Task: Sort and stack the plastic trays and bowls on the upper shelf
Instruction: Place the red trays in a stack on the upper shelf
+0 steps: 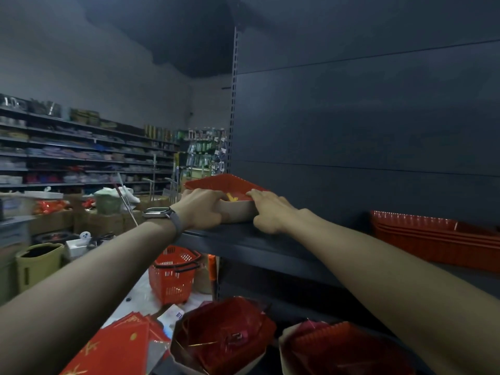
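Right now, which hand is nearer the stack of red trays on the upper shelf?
Right. The right hand grips the beige container's end facing the stack; the left hand grips its other end.

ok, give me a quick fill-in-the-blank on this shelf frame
The silver wristwatch sits on the ___ wrist.
The left hand and right hand grip the beige rectangular container, which holds a ___ plastic tray.
The stack of red ribbed plastic trays lies to the ___ of the hands.
Missing: left; red; right.
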Tool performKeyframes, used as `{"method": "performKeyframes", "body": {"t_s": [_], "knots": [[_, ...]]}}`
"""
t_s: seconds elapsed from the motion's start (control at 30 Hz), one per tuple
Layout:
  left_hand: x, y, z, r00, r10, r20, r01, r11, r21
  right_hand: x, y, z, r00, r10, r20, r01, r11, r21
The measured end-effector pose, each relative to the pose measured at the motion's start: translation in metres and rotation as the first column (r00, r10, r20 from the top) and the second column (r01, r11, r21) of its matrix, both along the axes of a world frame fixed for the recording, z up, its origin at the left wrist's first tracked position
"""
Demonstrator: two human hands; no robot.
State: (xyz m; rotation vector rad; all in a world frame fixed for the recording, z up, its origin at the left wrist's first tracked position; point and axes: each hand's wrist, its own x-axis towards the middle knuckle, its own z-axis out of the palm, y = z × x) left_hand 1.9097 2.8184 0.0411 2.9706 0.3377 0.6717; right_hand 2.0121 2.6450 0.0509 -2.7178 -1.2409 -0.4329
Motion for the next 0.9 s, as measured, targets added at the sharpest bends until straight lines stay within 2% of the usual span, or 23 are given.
{"method": "performKeyframes", "body": {"t_s": [0.27,0.37,0.5,0.6,0.73,0.9], "knots": [[0.021,0.019,-0.009,0.998,-0.01,0.065,0.008,0.999,0.035,0.021,0.017,-0.007,0.999,0.011,0.033,-0.01,1.0,-0.03],[0.028,0.021,-0.009,0.996,-0.007,0.093,0.0,0.997,0.074,0.025,0.018,-0.004,0.997,0.027,0.067,-0.028,1.0,0.013],[0.029,0.025,-0.009,0.988,-0.04,0.152,0.024,0.994,0.106,0.023,0.017,0.0,0.996,0.084,-0.01,-0.083,0.992,0.093],[0.024,0.033,-0.008,0.969,-0.128,0.209,0.117,0.991,0.061,0.022,0.013,0.006,0.99,0.135,-0.024,-0.131,0.981,0.141],[0.015,0.031,-0.004,0.928,-0.178,0.327,0.221,0.97,-0.1,0.018,0.009,0.011,0.981,0.193,-0.023,-0.184,0.961,0.206],[0.013,0.033,-0.002,0.893,-0.202,0.402,0.239,0.97,-0.044,0.017,0.013,0.009,0.972,0.232,-0.046,-0.209,0.934,0.29]]}}
